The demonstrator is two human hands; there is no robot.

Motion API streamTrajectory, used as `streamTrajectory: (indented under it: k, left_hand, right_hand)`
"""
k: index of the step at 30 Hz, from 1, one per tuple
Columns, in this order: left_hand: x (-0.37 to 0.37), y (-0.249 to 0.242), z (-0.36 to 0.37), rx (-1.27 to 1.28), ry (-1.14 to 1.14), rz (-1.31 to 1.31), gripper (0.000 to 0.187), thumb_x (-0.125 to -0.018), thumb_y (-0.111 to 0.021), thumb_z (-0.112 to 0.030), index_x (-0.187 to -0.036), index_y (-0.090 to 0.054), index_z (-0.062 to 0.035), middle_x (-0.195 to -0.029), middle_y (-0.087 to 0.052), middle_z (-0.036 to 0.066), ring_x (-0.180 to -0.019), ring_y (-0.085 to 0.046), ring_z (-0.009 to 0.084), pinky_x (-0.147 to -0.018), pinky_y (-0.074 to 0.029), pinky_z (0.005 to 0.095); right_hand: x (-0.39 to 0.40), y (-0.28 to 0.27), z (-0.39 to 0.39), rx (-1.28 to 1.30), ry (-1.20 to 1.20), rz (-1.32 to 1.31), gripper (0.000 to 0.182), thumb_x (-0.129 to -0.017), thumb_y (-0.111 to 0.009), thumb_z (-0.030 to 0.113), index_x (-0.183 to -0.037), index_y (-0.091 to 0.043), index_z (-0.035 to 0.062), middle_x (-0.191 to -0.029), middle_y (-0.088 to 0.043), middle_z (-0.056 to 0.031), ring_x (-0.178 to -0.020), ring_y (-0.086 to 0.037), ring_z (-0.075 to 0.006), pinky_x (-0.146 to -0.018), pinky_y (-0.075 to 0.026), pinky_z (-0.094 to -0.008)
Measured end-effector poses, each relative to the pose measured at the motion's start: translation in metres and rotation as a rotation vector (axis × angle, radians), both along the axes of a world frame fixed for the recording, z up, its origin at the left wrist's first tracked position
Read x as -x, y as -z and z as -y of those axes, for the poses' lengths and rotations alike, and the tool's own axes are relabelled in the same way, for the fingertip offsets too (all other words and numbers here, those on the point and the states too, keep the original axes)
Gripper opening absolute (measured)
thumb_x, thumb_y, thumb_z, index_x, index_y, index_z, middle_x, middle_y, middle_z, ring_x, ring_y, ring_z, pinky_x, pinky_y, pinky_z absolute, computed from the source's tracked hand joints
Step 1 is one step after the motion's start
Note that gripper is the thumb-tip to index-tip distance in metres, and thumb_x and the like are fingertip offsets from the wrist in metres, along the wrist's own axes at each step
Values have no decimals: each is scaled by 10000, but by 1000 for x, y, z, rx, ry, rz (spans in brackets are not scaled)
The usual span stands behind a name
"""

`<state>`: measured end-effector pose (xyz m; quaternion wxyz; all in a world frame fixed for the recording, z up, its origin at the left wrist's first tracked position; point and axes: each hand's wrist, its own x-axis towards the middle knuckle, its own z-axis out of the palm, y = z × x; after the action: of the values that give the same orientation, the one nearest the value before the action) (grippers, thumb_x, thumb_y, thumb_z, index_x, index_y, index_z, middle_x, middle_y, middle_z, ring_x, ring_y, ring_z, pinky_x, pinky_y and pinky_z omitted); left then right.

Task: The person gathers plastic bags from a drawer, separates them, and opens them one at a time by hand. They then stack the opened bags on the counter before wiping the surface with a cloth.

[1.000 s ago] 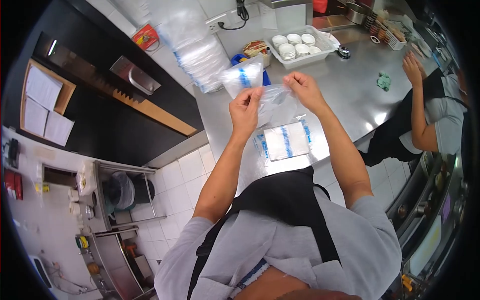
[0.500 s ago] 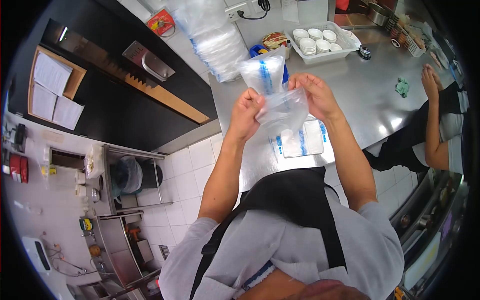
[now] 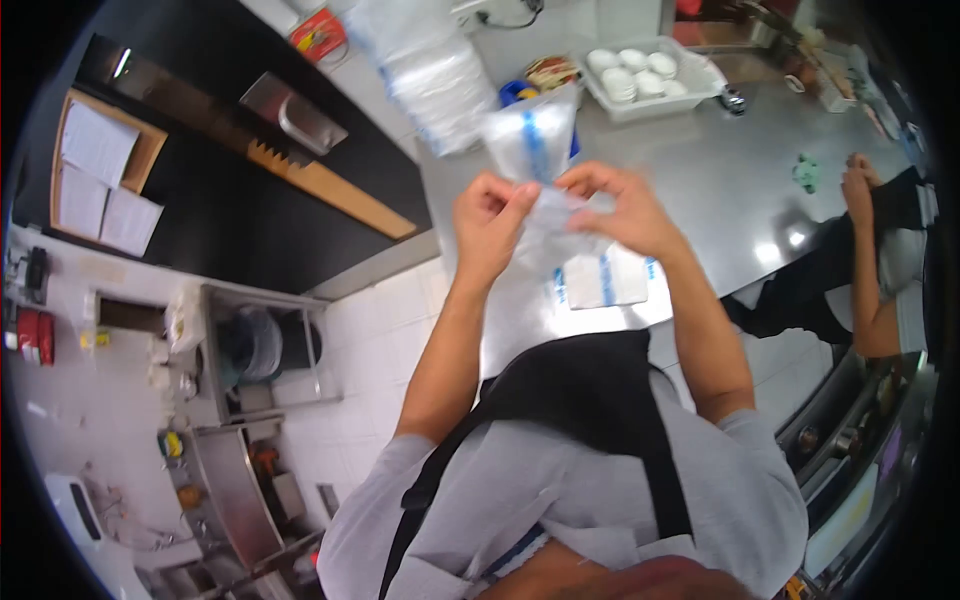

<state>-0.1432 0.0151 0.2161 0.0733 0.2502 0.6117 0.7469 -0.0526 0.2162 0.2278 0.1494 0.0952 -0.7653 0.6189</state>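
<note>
A clear plastic bag [image 3: 547,225] hangs between my two hands over the steel counter. My left hand [image 3: 492,222] pinches its upper left edge between thumb and fingers. On the other side my right hand [image 3: 625,212], a little blurred, has its fingers closed on the bag's right edge. Just beyond them stands another clear bag with a blue printed stripe [image 3: 533,140]. Below the hands, near the counter's front edge, lies a flat white packet with blue print [image 3: 607,280].
Stacked clear bags [image 3: 440,85] rise at the back left. A white basket [image 3: 650,108] holds small white cups at the back. A green crumpled cloth [image 3: 805,173] lies on the steel counter [image 3: 710,165]. At the right, a co-worker's hands [image 3: 858,188] rest by the counter edge.
My right hand has moved left and slightly down, closer to my left hand. The bag between them is more gathered. The view has shifted slightly.
</note>
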Motion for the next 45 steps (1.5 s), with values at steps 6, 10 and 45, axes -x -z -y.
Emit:
streamTrajectory:
  k: [6,10,45]
  left_hand:
    - [-13,-24,7,189,186,10,418,-888,-782,-65,-1274,-633,-8,-863,-638,-17,-725,-549,40,-631,-428,190]
    - [-8,-2,9,260,163,-144,145,-942,-781,-130,-961,-739,8,-753,-623,-26,-647,-501,40,-583,-379,212]
    - [105,-7,-24,-240,-28,669,106,-902,-732,-94,-906,-706,8,-769,-656,39,-511,-472,60,-423,-306,219]
  right_hand:
    - [5,27,-5,36,33,-7,157,-936,-738,168,-971,-756,16,-933,-752,-58,-887,-672,-142,-829,-536,-324]
    - [-6,16,-6,41,-2,-69,164,-952,-715,151,-1033,-743,11,-922,-749,-61,-880,-679,-146,-820,-536,-325]
    - [120,6,-46,440,133,366,128,-1007,-660,191,-1005,-684,65,-764,-646,25,-588,-536,-62,-478,-384,-255]
